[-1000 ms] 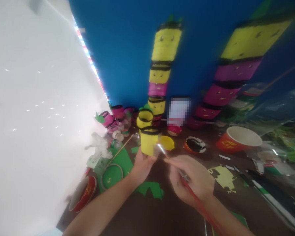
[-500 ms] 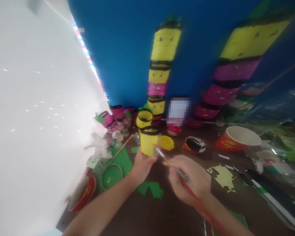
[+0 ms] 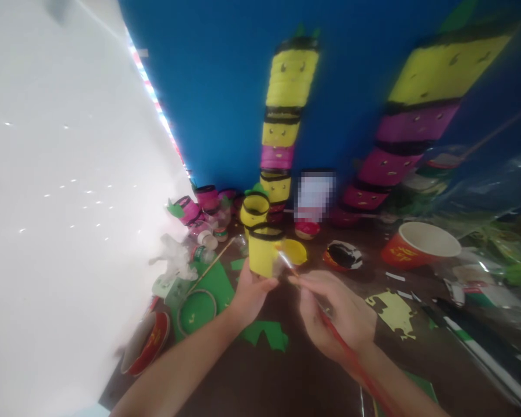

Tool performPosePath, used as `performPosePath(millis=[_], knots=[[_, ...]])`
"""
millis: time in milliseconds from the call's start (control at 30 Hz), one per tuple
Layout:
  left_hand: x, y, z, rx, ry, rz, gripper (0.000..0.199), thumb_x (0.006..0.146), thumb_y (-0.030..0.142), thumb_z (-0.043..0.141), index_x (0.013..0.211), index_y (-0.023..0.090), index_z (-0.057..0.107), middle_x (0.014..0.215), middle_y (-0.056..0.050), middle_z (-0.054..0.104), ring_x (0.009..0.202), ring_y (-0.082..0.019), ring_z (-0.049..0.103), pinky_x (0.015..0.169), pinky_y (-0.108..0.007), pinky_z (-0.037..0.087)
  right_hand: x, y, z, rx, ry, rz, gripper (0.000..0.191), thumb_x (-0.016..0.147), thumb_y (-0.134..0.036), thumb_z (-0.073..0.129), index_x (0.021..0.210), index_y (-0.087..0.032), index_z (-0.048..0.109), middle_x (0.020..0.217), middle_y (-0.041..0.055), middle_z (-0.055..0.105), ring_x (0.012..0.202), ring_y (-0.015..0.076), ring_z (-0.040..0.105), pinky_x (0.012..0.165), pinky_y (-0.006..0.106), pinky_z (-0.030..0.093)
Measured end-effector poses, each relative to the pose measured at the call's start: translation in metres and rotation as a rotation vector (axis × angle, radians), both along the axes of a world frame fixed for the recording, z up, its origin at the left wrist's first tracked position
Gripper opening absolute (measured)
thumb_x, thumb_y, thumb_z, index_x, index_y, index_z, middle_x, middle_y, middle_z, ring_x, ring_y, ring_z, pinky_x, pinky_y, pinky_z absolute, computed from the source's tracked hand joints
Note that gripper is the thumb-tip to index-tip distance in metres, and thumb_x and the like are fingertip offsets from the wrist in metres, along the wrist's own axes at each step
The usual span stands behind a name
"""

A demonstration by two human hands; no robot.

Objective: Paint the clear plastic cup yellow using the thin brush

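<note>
My left hand (image 3: 250, 295) is closed round the lower part of a yellow cup (image 3: 261, 255) with a black rim, held upright above the dark table. Between the fingers of my right hand (image 3: 336, 313) is a paintbrush (image 3: 336, 335) with a red handle. Its bristles are at the cup's right side; whether they touch it I cannot tell. Behind the cup lies a shallow dish of yellow paint (image 3: 296, 252). A dish of black paint (image 3: 344, 255) is further right. Another yellow cup (image 3: 255, 211) with a black rim and green leaves stands just behind the held one.
A red paper tub (image 3: 421, 244) stands at the right, near a cut-up pale yellow sheet (image 3: 391, 313). Green paper (image 3: 215, 281) and a tipped red bowl (image 3: 146, 343) are at the left. Stacked yellow and pink cups (image 3: 290, 81) rise against the blue wall (image 3: 226, 87).
The brush tip has moved slightly up and right along the cup's side, my right hand shifting a little with it. My left hand and the cup stay almost in place.
</note>
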State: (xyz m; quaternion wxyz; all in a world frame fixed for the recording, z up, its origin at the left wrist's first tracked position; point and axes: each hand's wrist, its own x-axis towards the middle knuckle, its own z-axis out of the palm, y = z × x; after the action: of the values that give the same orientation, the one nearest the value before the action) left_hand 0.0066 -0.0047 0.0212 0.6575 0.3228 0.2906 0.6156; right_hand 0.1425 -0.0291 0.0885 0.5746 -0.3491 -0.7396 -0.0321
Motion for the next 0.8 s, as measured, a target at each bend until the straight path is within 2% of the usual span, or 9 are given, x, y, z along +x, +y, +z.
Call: performPosePath(millis=[300, 467, 567, 667, 800], knots=[[-0.0009, 0.0001, 0.0004, -0.010, -0.017, 0.003, 0.060, 0.058, 0.016, 0.077, 0.111, 0.022, 0.049, 0.111, -0.007, 0.061, 0.106, -0.023, 0.056, 0.097, -0.040, 0.037, -0.0017, -0.0011, 0.0009, -0.049, 0.007, -0.014, 0.024, 0.074, -0.003, 0.055, 0.090, -0.020, 0.058, 0.077, 0.0007, 0.067, 0.070, 0.0139, 0.064, 0.065, 0.027, 0.052], [-0.0004, 0.0004, -0.0008, -0.052, -0.002, 0.009, 0.058, 0.057, 0.014, 0.076, 0.108, 0.021, 0.050, 0.109, -0.007, 0.062, 0.106, -0.023, 0.056, 0.097, -0.040, 0.037, 0.0016, -0.0038, -0.0001, -0.058, -0.039, 0.020, 0.019, 0.073, -0.004, 0.051, 0.081, -0.020, 0.057, 0.069, 0.0000, 0.063, 0.064, 0.0141, 0.061, 0.059, 0.028, 0.050], [0.0000, 0.0003, -0.0010, -0.035, -0.020, 0.015, 0.057, 0.059, 0.012, 0.074, 0.109, 0.022, 0.050, 0.108, -0.006, 0.062, 0.104, -0.021, 0.057, 0.097, -0.039, 0.037, 0.0016, -0.0040, -0.0011, -0.011, -0.019, 0.020, 0.021, 0.071, -0.003, 0.052, 0.083, -0.021, 0.057, 0.070, 0.0002, 0.063, 0.067, 0.0150, 0.061, 0.063, 0.029, 0.051], [0.0001, 0.0001, 0.0004, -0.033, -0.019, 0.019, 0.056, 0.058, 0.012, 0.075, 0.107, 0.022, 0.050, 0.109, -0.006, 0.062, 0.103, -0.021, 0.057, 0.096, -0.039, 0.038, -0.0004, -0.0030, -0.0016, -0.037, -0.018, 0.009, 0.026, 0.072, -0.002, 0.054, 0.089, -0.020, 0.058, 0.076, 0.0007, 0.065, 0.072, 0.0150, 0.063, 0.069, 0.030, 0.052], [0.0001, -0.0004, 0.0032, -0.050, 0.000, 0.022, 0.058, 0.058, 0.015, 0.076, 0.110, 0.021, 0.050, 0.112, -0.008, 0.061, 0.106, -0.023, 0.056, 0.097, -0.039, 0.038, 0.0000, -0.0021, -0.0030, -0.078, -0.065, 0.016, 0.020, 0.072, -0.004, 0.053, 0.083, -0.020, 0.058, 0.071, -0.0002, 0.063, 0.067, 0.0131, 0.061, 0.065, 0.027, 0.050]])
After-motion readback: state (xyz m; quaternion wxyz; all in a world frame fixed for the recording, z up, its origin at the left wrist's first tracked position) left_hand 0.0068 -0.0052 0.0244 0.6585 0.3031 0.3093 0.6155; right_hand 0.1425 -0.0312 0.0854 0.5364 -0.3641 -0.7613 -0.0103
